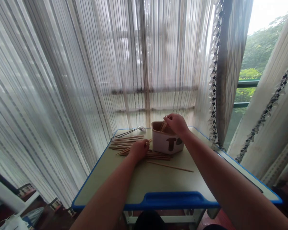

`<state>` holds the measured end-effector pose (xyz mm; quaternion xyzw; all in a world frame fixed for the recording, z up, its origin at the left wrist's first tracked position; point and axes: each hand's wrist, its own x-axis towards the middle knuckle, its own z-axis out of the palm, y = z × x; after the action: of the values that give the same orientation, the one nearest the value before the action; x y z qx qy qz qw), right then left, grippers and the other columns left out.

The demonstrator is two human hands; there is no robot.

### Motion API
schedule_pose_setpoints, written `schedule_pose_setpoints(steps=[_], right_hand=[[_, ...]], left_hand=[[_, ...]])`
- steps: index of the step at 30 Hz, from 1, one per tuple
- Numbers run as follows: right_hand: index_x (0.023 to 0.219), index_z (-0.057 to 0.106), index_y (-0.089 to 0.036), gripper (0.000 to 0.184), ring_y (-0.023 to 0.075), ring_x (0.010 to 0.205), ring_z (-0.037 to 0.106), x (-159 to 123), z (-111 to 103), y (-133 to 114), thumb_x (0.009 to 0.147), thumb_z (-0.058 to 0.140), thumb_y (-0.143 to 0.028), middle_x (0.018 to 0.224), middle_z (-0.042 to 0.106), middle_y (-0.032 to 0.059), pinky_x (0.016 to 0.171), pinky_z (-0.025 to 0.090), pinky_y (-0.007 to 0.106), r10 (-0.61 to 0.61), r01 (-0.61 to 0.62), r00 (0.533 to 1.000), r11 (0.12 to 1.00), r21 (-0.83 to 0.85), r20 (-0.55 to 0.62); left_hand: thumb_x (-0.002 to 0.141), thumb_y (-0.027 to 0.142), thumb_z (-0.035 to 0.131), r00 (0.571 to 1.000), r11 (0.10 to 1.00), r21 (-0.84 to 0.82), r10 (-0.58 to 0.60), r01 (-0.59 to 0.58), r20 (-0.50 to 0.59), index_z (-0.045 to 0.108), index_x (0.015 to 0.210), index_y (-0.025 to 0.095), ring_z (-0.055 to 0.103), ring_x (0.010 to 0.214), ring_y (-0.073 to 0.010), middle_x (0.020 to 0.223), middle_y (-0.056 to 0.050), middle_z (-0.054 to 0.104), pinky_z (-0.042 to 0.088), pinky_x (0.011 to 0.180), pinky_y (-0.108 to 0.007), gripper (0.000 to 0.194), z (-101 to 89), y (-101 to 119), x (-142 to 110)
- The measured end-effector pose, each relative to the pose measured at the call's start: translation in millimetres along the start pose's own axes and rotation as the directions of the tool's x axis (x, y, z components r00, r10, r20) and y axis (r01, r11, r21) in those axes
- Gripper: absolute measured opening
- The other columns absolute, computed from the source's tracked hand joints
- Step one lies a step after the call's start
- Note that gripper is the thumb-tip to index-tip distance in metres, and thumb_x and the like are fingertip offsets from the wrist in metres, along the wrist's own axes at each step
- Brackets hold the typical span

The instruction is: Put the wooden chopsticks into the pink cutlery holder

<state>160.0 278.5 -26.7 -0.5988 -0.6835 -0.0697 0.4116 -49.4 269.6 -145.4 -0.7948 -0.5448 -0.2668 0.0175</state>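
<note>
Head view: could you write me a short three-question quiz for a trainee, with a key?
1. Which hand holds thin sticks at the mouth of the box?
2. True or false: the metal utensil lies inside the box.
3. Fill in the color: the table has ____ edging.

Key:
1. The right hand.
2. False; it lies on the table.
3. Blue.

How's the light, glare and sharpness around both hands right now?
Head view: backlit through the sheer curtain, so the left hand and right hand look rather dim; head view: sky at upper right is washed out; head view: the thin sticks look soft, hard to count; head view: apparent wide-angle stretch toward the edges.
</note>
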Motion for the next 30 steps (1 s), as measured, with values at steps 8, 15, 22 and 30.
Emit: schedule_pose_setpoints(steps=[8,15,22,30], right_hand=[[0.08,0.068,-0.017,0.016,0.0188,0.078,0.06,13,-9,0,0.075,0.056,-0.027,0.08,0.068,0.007,0.07,0.041,0.028,-0.087,0.103,0.988,0.986,-0.134,0.125],[0.082,0.068,-0.017,0.017,0.019,0.078,0.059,33,-13,-6,0.071,0.055,-0.021,0.083,0.067,0.0076,0.067,0.041,0.027,-0.179,0.209,0.963,0.968,-0.139,0.201],[0.1,0.063,-0.014,0.032,0.0227,0.082,0.059,38,-10,-9,0.069,0.059,-0.022,0.092,0.065,0.0135,0.065,0.042,0.031,0.004,0.074,0.967,0.953,-0.293,0.256],[0.107,0.056,-0.017,0.033,0.0214,0.084,0.058,7,-25,-20,0.079,0.05,-0.033,0.104,0.062,0.0115,0.065,0.041,0.029,-0.069,0.119,0.983,0.947,-0.298,0.171]], left_hand=[[0.084,0.036,0.042,1.0,1.0,-0.005,-0.014,0.014,0.003,0.064,0.097,0.023,0.059,0.072,-0.0163,0.08,-0.004,0.067,0.039,0.066,-0.025,0.028,-2.4,-1,1],[0.082,0.031,0.044,1.0,1.0,0.016,-0.009,0.008,0.017,0.064,0.094,0.022,0.058,0.072,-0.0163,0.081,-0.005,0.067,0.039,0.065,-0.025,0.025,0.3,-4,2],[0.083,0.032,0.044,1.0,1.0,0.021,0.001,-0.001,0.014,0.064,0.095,0.022,0.058,0.071,-0.0164,0.08,-0.005,0.066,0.037,0.064,-0.025,0.025,0.3,-4,2],[0.085,0.035,0.041,1.0,0.999,0.039,0.001,-0.002,0.025,0.064,0.094,0.023,0.059,0.072,-0.0162,0.081,-0.005,0.066,0.038,0.064,-0.025,0.028,-1.0,-3,1]])
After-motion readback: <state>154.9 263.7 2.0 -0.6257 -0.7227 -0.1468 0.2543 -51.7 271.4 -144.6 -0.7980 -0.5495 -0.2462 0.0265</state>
